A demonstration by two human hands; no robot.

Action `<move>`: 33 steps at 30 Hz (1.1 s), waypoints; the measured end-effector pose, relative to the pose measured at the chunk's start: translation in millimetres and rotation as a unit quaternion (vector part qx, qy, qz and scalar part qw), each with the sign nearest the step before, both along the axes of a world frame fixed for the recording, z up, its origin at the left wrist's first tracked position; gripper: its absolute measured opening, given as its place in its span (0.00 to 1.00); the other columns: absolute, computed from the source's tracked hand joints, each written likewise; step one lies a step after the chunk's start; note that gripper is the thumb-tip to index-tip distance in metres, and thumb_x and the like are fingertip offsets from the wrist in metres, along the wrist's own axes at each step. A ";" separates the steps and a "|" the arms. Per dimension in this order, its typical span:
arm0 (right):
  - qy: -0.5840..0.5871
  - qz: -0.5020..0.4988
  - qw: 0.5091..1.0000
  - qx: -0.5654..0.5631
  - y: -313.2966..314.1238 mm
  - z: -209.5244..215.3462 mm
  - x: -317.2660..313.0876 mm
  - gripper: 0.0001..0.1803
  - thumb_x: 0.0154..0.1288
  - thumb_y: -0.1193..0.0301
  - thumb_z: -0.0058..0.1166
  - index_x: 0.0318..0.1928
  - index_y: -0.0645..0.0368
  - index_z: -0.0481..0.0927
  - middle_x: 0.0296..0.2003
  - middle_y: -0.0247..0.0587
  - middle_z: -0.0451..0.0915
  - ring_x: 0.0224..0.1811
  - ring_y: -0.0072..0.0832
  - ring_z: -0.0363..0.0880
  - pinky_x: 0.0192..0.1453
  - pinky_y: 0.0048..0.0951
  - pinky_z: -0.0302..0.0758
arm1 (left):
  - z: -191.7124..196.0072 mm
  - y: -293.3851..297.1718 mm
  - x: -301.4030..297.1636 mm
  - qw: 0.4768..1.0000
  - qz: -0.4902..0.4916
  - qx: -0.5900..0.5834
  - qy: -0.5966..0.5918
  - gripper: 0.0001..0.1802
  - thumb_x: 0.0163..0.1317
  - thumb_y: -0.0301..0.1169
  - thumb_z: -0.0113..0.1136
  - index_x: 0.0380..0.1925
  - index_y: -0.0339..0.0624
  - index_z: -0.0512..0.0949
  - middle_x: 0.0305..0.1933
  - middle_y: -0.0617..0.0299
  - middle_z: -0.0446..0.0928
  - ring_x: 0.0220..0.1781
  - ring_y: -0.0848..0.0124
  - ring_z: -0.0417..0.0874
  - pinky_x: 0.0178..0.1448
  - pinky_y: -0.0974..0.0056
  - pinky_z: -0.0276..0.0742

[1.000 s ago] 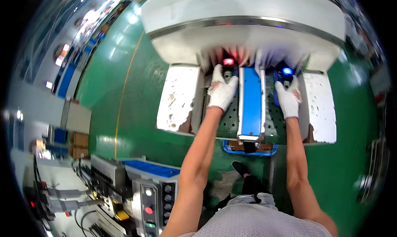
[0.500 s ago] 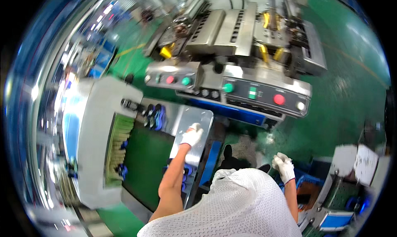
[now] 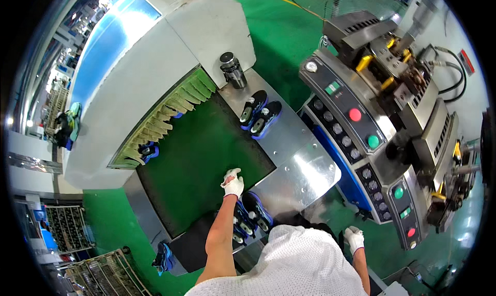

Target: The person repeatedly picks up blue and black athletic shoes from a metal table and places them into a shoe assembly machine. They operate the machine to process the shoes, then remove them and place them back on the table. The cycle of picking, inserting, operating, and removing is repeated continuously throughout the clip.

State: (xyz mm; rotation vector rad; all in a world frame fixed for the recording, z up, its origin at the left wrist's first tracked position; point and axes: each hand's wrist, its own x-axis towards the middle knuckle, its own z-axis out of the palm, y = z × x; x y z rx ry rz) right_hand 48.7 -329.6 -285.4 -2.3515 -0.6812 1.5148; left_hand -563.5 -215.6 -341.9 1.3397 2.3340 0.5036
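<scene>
My left hand [image 3: 232, 183], in a white glove, rests at the near edge of the green conveyor belt [image 3: 191, 167] where it meets the steel plate [image 3: 299, 172]. Nothing shows in it. A pair of dark blue shoes [image 3: 249, 217] lies just below that hand, beside my forearm. Another pair of shoes [image 3: 261, 115] sits on the steel plate at the belt's far side. My right hand [image 3: 354, 239], also gloved, hangs empty by my hip with its fingers loose.
A white tunnel machine [image 3: 155, 63] with a green strip curtain covers the belt's far end, and a shoe [image 3: 149, 151] peeks out there. A dark cylinder [image 3: 232, 69] stands on the plate. A press with a button panel [image 3: 361, 136] stands to the right. One shoe [image 3: 163, 257] lies lower left.
The view has swung from a press with both hands on it to the conveyor. My left hand moved from the steel plate to the belt's edge; my right hand stays low.
</scene>
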 end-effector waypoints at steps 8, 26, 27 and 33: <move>-0.110 0.063 0.990 -0.057 43.8 46.0 -47.6 0.26 0.67 0.67 0.65 0.63 0.65 0.79 0.51 0.47 0.86 0.41 0.30 0.88 0.42 0.33 0.85 | -12.7 175.2 -192.8 0.954 -0.029 0.194 0.226 0.22 0.63 0.18 0.52 0.58 0.44 0.76 0.63 0.49 0.75 0.68 0.49 0.71 0.73 0.43 0.67; -0.264 0.351 0.882 -0.172 100.5 95.2 -137.7 0.31 0.62 0.47 0.58 0.57 0.55 0.85 0.55 0.56 0.85 0.60 0.52 0.82 0.66 0.45 0.76 | 6.2 240.8 -356.0 0.935 -0.058 -0.004 0.350 0.24 0.54 0.49 0.73 0.44 0.46 0.82 0.42 0.50 0.86 0.44 0.50 0.87 0.50 0.47 0.80; -0.271 0.360 0.878 -0.163 108.9 90.8 -137.4 0.31 0.62 0.47 0.58 0.58 0.55 0.85 0.55 0.56 0.85 0.60 0.52 0.82 0.66 0.45 0.76 | 12.4 216.0 -334.5 0.944 -0.079 0.050 0.317 0.27 0.52 0.49 0.75 0.46 0.46 0.80 0.42 0.49 0.85 0.43 0.49 0.87 0.50 0.46 0.79; -0.163 0.496 0.846 0.107 122.3 29.1 -124.1 0.26 0.67 0.48 0.57 0.57 0.50 0.85 0.58 0.51 0.83 0.61 0.50 0.80 0.68 0.43 0.75 | 59.5 96.1 -178.2 0.990 -0.072 -0.065 0.104 0.30 0.48 0.46 0.78 0.46 0.45 0.76 0.45 0.50 0.80 0.48 0.49 0.84 0.58 0.43 0.74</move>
